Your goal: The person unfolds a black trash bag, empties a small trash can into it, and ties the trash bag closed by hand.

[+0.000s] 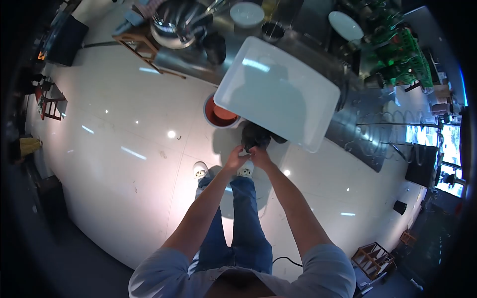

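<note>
Close together in front of my legs, my left hand (237,159) and my right hand (260,157) pinch the near edge of a dark, crumpled bag-like thing (255,136). Fingers of both hands are closed on it, with the thumbs near each other. Its far side goes out of sight under a large white tray (285,92), which juts over the counter edge just beyond my hands. To the left of the dark thing, a bucket with reddish insides (220,113) stands on the floor, partly covered by the tray's corner.
On the metal counter (318,54) are a large steel bowl (174,37), a white bowl (247,15), a white plate (346,26) and a green crate (415,59). Wooden stools (372,260) stand at the lower right. A dark cable (288,259) lies near my right side.
</note>
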Available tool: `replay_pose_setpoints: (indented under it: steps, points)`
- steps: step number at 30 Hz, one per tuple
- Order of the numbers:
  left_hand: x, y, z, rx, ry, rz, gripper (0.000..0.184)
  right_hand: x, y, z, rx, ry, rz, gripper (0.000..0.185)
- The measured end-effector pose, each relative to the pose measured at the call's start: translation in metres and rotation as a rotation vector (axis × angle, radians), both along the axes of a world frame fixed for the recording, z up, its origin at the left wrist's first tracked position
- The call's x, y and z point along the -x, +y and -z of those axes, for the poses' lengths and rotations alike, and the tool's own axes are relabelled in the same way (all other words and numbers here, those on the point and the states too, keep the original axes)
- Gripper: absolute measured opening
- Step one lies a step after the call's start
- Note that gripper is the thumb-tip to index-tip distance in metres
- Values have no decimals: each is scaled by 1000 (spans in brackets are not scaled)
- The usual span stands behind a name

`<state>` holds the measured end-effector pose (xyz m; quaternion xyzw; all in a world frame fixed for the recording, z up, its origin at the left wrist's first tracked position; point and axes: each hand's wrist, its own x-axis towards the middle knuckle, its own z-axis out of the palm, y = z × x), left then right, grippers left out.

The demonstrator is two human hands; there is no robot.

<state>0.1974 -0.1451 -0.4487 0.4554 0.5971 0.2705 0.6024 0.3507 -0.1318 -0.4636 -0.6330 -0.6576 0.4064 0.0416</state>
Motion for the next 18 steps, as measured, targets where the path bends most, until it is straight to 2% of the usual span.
replay_pose_setpoints:
  steps: [1,3,4,5,7,9,11,12,14,16,18]
  points:
    - [4,3,-21,-22,2,0,59,9,0,-23,16,43,-35,19]
    - [11,5,-64,122,-45,-15,49,20,3,-83,84,105,-13,19]
    - [15,7,-89,104,-42,-28,49,27,6,-115,170,169,13,20]
    - [21,8,-113,81,-53,-37,43,31,5,-140,145,196,8,19]
    - [35,7,-152,53,-63,-69,38,34,8,-164,113,260,20,18]
    - [52,11,-180,143,-262,-126,31,33,2,-191,104,320,25,17]
    - [65,16,-220,129,-215,-179,28,34,15,-237,147,390,39,14]
    - [72,20,-241,128,-171,-211,25,34,22,-237,142,394,13,14]
    - [86,23,-268,125,-166,-280,24,36,38,-230,-162,406,-117,18]
    - [101,26,-282,153,-245,-406,24,50,67,-251,-129,344,-110,18]
    - [114,32,-283,190,-261,-476,24,68,98,-257,-247,337,-53,23]
